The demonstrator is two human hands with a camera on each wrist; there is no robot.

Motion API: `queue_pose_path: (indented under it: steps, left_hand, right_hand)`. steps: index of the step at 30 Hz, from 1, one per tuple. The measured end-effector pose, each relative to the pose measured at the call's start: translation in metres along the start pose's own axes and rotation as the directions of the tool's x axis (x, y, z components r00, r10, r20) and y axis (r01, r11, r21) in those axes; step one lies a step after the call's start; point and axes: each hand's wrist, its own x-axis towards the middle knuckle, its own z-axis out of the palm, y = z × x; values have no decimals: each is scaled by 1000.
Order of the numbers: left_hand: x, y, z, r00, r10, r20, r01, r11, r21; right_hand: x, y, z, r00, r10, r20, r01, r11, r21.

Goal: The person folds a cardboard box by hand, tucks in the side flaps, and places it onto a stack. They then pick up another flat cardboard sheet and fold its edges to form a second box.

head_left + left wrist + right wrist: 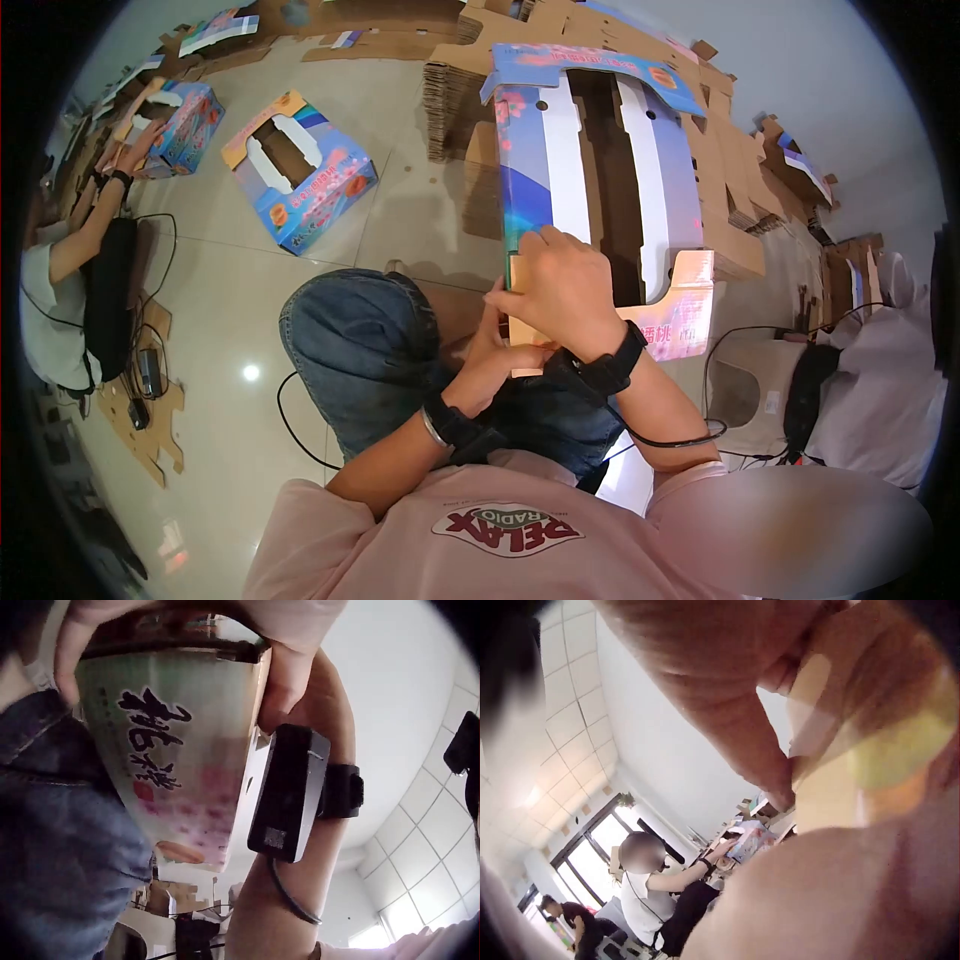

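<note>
A printed cardboard fruit box (652, 190) with pink blossoms stands in front of me, its top partly open along a long dark slot. Its far end flap (600, 65) sticks up. My right hand (568, 290) grips the near left corner of the box from above, fingers bent over the edge. Just below it, my left hand (484, 360) holds the same corner, thumb along the near end and fingers at the side. The left wrist view shows the printed end panel (172, 742) between the hands. Close up, the right wrist view has fingers (727, 712) against the cardboard.
Stacks of flat brown cardboard (455, 110) rise behind the box. Another made-up box (325, 190) stands on the floor to the left. Beyond it, another person's hands (135, 150) touch a similar box (195, 125). A pale stool (765, 385) is at the right.
</note>
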Motion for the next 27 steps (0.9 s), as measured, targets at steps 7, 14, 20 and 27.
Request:
queue_pose_path:
  steps: [7, 14, 20, 27]
  left_hand:
    - [5, -7, -12, 999, 40, -2, -40, 998, 38]
    - [1, -4, -10, 1000, 6, -6, -6, 999, 50]
    - [-1, -2, -7, 998, 64, 20, -66, 986, 151]
    - [-4, 7, -3, 991, 137, 12, -137, 990, 36]
  right_hand:
    - [4, -4, 8, 995, 98, -19, -95, 987, 130]
    - [-7, 1, 14, 984, 139, -109, -78, 895, 439]
    - [-17, 1, 18, 976, 136, -172, 2, 779, 627]
    - [-77, -11, -11, 864, 265, -429, 81, 768, 635]
